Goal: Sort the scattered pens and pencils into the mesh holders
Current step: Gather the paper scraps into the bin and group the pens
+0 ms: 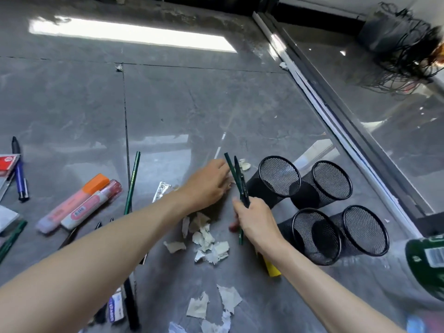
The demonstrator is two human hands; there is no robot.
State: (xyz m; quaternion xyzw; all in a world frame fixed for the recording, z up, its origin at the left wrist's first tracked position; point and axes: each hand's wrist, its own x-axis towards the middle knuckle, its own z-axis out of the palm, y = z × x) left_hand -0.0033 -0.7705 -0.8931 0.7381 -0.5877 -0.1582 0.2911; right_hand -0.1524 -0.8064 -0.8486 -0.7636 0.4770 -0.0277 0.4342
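The right hand (pixel 252 219) grips a green pencil (pixel 231 169) and black pen (pixel 241 179) together, beside the mesh holders (pixel 280 176). Upend both over a rim, then release. The left hand (pixel 209 183) rests flat, fingers straight.

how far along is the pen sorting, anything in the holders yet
Barely started. Done: nothing visible; all four mesh holders look empty. In hand: the right hand grips a green pencil and a black pen beside the holders, while the left hand reaches to the floor nearby. Left: a long green pencil, a blue pen, an orange-capped highlighter and more at the left.
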